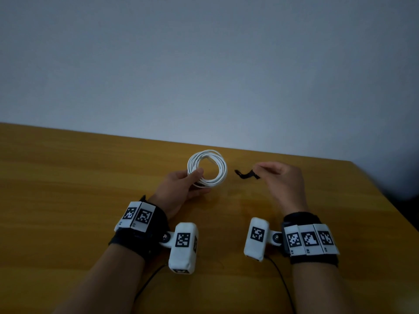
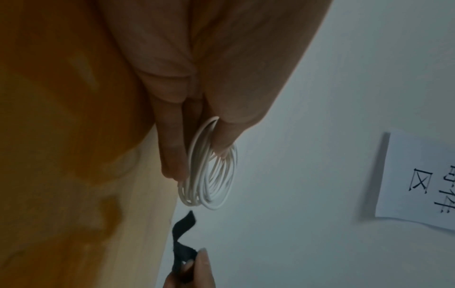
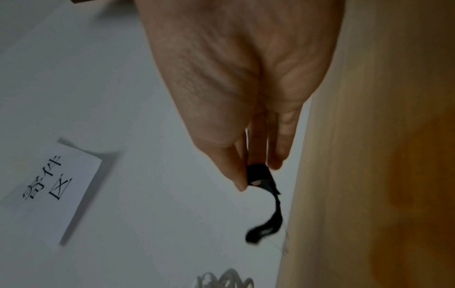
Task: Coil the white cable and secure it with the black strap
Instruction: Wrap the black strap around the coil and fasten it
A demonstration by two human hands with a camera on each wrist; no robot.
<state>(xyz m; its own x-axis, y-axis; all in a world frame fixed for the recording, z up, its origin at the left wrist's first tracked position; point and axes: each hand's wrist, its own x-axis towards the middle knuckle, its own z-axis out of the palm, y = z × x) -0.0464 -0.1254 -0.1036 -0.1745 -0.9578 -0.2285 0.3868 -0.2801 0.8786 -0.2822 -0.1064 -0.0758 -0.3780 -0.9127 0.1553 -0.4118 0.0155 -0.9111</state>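
The white cable (image 1: 217,164) is wound into a round coil of several loops, held upright above the wooden table (image 1: 68,177). My left hand (image 1: 188,184) grips the coil's left side between thumb and fingers; the left wrist view shows the coil (image 2: 209,175) pinched edge-on. To the right of the coil, my right hand (image 1: 278,177) pinches one end of the short black strap (image 1: 246,174). The strap (image 3: 268,212) hangs loose and curled from thumb and fingers, a small gap away from the coil.
The table's far edge meets a plain grey wall (image 1: 204,64). A white paper sign (image 2: 418,185) with printed characters hangs on that wall. The table's right edge (image 1: 385,189) runs close beside my right hand. Thin black wires (image 1: 281,279) trail from the wrist cameras.
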